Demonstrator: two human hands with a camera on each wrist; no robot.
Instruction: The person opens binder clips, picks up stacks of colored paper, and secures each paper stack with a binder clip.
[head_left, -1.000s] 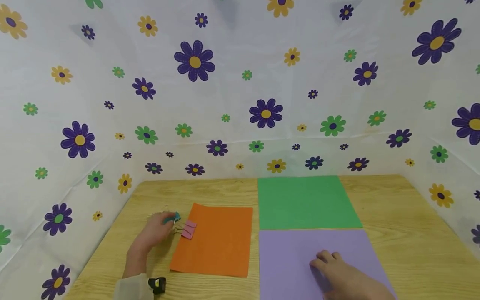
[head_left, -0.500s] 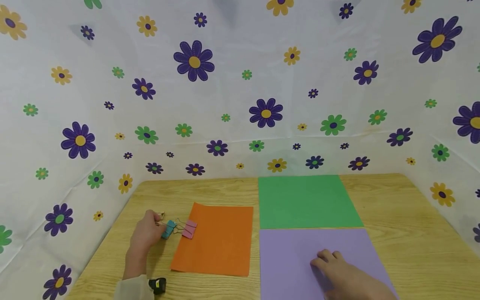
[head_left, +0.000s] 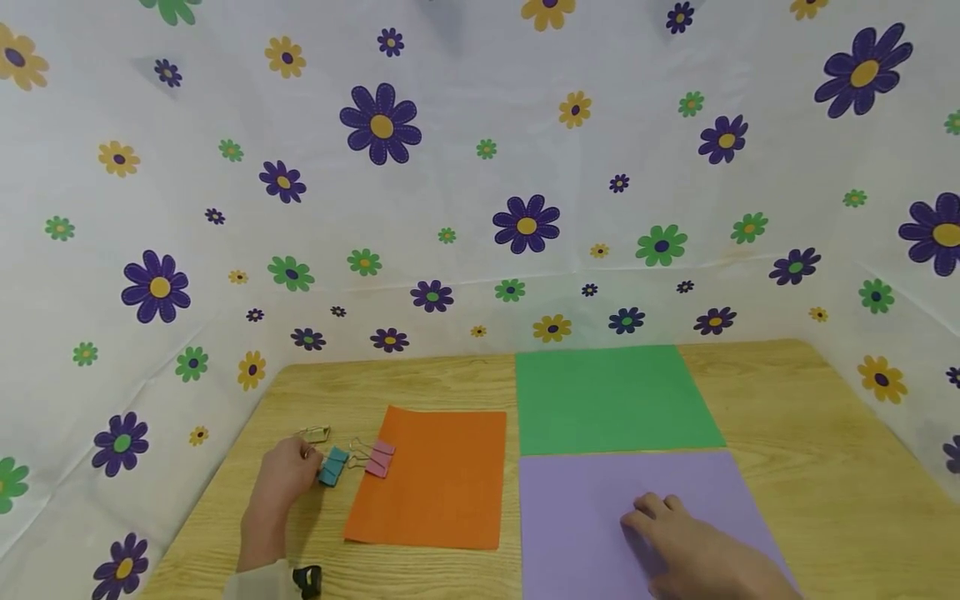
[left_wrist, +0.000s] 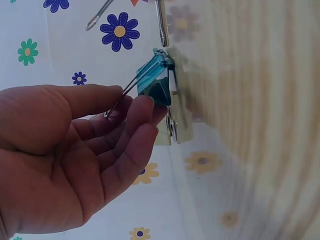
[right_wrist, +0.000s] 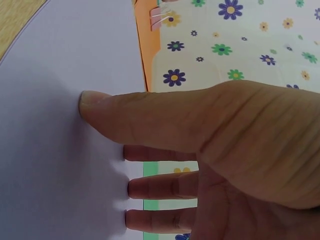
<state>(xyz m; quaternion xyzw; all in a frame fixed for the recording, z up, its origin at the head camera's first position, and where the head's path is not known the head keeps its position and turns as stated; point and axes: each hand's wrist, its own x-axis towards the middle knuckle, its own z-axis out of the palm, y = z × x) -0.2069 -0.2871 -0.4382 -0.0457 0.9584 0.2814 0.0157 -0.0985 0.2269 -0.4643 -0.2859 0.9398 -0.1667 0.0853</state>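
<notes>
A teal binder clip [head_left: 333, 467] stands at the left of the table. My left hand [head_left: 283, 475] pinches its wire handle between thumb and fingers, as the left wrist view shows [left_wrist: 90, 130]. Clamped to the left edge of an orange sheet [head_left: 435, 483] is a pink binder clip [head_left: 380, 459], just right of the teal one. Behind my left hand lies a gold clip [head_left: 317, 433], partly hidden. On the right, my right hand [head_left: 690, 542] rests its fingertips on a purple sheet [head_left: 577, 517]; in the right wrist view its thumb [right_wrist: 145, 117] and fingers hold nothing.
A green sheet [head_left: 607, 400] lies directly behind the purple one. A small black object [head_left: 307, 579] is beside the left sleeve [head_left: 262, 583]. Flower-patterned white cloth [head_left: 450, 167] rises around the back and sides of the wooden table [head_left: 427, 575].
My left hand has drawn the teal clip a little toward the front and left, turning it. The gold clip shows more now. The right hand has stayed in place.
</notes>
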